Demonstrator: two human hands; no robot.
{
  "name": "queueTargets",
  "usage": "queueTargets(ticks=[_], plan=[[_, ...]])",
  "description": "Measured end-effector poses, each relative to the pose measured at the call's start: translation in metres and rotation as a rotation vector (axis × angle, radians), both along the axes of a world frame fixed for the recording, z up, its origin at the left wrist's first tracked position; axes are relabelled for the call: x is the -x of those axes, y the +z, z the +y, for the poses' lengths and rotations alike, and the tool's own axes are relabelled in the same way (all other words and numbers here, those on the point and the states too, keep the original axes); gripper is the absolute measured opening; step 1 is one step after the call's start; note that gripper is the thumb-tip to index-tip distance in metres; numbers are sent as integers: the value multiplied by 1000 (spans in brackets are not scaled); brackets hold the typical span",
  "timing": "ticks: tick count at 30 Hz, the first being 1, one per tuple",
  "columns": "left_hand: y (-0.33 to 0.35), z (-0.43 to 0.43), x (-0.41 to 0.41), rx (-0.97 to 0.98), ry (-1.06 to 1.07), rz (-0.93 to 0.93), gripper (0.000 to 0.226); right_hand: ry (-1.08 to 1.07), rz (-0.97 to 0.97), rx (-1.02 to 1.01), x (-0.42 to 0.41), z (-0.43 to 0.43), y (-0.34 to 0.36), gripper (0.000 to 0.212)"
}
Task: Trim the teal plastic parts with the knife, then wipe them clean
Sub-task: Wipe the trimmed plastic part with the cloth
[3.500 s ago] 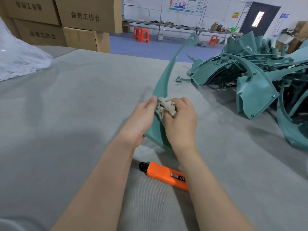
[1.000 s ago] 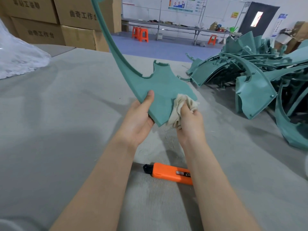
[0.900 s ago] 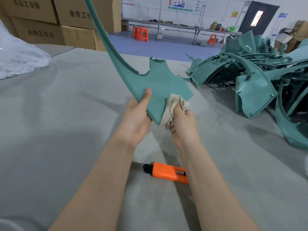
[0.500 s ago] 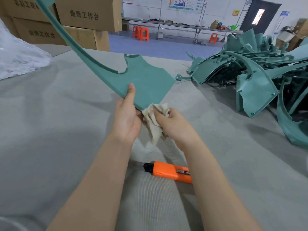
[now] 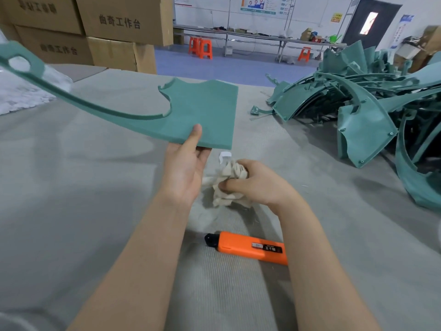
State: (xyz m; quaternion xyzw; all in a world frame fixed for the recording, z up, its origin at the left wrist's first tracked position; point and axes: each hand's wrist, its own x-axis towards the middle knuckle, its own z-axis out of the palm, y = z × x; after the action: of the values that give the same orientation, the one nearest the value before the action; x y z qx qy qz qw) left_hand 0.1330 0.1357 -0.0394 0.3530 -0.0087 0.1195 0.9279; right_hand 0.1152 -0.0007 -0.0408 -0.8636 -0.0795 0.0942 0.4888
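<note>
Wiping seems finished: left hand (image 5: 183, 173) pinches the flat teal plastic part (image 5: 200, 111), right hand (image 5: 257, 182) clutches the crumpled beige rag (image 5: 229, 185); next, probably set it aside.

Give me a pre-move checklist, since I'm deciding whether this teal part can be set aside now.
1. Grip: left hand holds the teal part, thumb on top: ok.
2. Wiping tool: cloth bunched in the right hand, off the part: ok.
3. Top face free of visible scraps: ok; underside: cannot tell.
4. The knife lies on the table, in neither of the hands: ok.
5. Blade retracted: cannot tell.
6. The pile of teal parts lies apart from the held part: ok.
</note>
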Motion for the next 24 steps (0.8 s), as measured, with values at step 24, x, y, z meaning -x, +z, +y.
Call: queueTargets(ticks=[24], plan=[[1, -25, 12, -272, -100, 3, 18, -493, -163, -966, -6, 38, -4, 62]])
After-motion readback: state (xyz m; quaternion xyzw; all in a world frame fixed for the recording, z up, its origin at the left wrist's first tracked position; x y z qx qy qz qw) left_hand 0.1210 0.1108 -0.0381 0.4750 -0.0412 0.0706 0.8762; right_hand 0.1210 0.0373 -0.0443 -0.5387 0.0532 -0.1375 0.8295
